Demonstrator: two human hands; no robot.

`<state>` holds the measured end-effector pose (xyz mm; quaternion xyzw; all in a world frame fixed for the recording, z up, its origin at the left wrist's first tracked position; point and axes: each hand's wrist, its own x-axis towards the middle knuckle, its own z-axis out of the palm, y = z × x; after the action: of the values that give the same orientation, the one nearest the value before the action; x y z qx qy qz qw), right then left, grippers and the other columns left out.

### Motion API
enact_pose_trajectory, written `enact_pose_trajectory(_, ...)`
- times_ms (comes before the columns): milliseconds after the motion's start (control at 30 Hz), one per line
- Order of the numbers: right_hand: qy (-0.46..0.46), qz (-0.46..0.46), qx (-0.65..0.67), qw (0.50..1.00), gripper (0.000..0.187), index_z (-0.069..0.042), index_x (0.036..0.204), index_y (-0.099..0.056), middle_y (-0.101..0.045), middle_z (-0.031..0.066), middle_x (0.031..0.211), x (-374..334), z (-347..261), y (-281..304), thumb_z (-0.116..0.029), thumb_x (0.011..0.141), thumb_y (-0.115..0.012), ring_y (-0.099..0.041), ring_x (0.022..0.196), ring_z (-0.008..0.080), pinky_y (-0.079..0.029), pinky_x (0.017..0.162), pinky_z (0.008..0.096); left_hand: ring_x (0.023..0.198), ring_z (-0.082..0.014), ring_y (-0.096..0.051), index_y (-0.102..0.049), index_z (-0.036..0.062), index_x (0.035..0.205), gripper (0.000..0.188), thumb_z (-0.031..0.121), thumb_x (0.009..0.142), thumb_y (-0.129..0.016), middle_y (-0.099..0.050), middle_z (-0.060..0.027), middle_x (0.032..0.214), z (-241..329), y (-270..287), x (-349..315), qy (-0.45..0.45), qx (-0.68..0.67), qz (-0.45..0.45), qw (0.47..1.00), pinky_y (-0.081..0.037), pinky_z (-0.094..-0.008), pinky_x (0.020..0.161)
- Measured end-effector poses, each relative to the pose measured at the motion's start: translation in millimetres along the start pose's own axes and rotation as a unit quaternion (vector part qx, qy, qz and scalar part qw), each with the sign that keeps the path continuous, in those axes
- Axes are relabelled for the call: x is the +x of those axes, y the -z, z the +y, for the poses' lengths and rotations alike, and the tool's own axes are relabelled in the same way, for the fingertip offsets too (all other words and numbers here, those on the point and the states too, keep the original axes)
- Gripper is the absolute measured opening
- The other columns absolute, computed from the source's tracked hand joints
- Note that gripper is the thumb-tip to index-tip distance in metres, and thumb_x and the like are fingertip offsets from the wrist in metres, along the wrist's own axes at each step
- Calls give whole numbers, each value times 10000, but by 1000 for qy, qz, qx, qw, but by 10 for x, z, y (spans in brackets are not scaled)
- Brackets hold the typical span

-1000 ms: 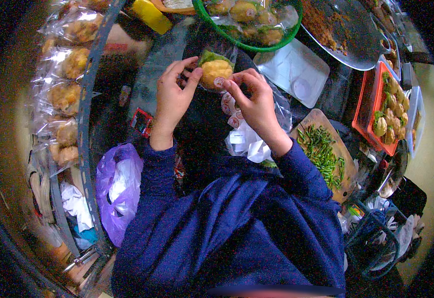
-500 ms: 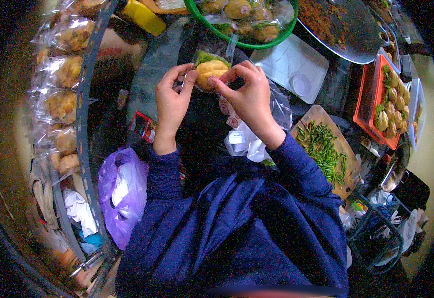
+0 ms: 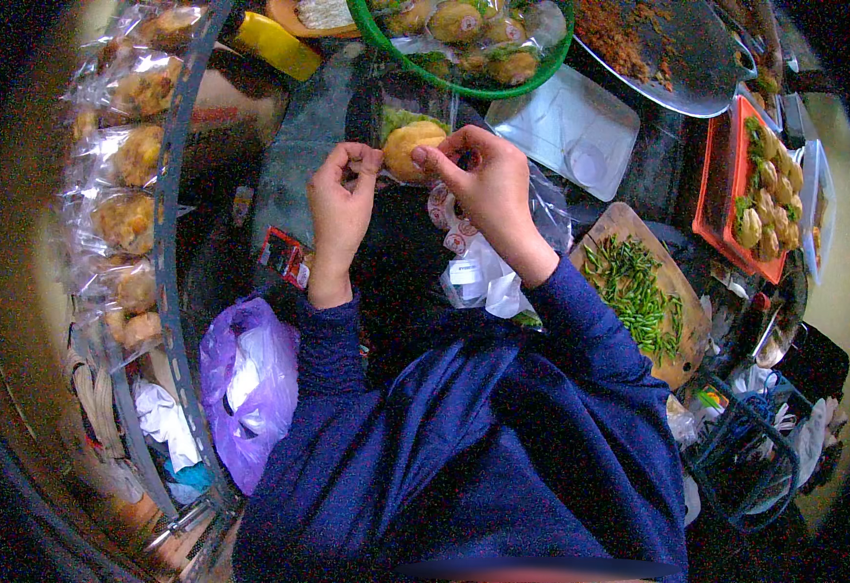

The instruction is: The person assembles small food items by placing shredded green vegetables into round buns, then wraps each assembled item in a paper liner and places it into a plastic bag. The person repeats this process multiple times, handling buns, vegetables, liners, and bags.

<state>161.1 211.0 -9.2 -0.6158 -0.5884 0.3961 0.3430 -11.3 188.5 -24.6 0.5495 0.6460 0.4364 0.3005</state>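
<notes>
A yellow-brown filled bun [image 3: 409,148] with green leaf at its far side sits in a clear plastic bag [image 3: 415,104] in front of me. My right hand [image 3: 488,185] pinches the bun's right side through the bag, thumb and forefinger together. My left hand [image 3: 340,219] is closed in a pinch at the bag's left edge; the thin film between its fingertips hardly shows. Just below the bun lies a strip of round red-and-white stickers [image 3: 451,219], beside white label paper [image 3: 483,277].
A green basket [image 3: 468,89] of bagged buns stands beyond my hands, beside a clear lid [image 3: 566,126] and a large pan [image 3: 653,58]. Right are an orange tray [image 3: 716,199] of filled buns and a board [image 3: 619,222] with green chillies. A purple bag [image 3: 221,360] hangs left.
My left fingertips have drawn back slightly from the bun to the bag's edge. My right hand keeps its pinch on the bun. The whole view has shifted a little.
</notes>
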Motion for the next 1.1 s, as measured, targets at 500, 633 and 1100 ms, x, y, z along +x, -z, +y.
enact_pose_trajectory(500, -55, -118, 298, 946, 379, -8, 1181, -532, -637, 57, 973, 137, 227, 51, -201, 875, -648, -591, 859, 112, -482, 755, 249, 938, -129, -550, -601, 38, 978, 113, 119, 901, -591, -624, -41, 982, -113, 44, -300, 55, -154, 9, 987, -420, -272, 889)
enact_pose_trajectory(633, -11, -151, 246, 957, 278, -8, 1101, -597, -642, 30, 943, 60, 165, -17, -198, 899, -617, -582, 852, 93, -471, 765, 239, 977, -144, -543, -585, 40, 1014, 138, 113, 898, -592, -614, -48, 1024, -147, 147, -491, 49, -130, -10, 990, -411, -288, 911)
enact_pose_trajectory(1100, 179, -122, 128, 968, 174, -13, 976, -659, -596, 53, 862, 26, -107, -196, -144, 862, -644, -573, 846, 125, -458, 747, 251, 1055, -174, -558, -513, 30, 1058, 174, 122, 921, -571, -601, -114, 1139, 46, 244, -450, 21, -129, 53, 990, -432, -282, 918)
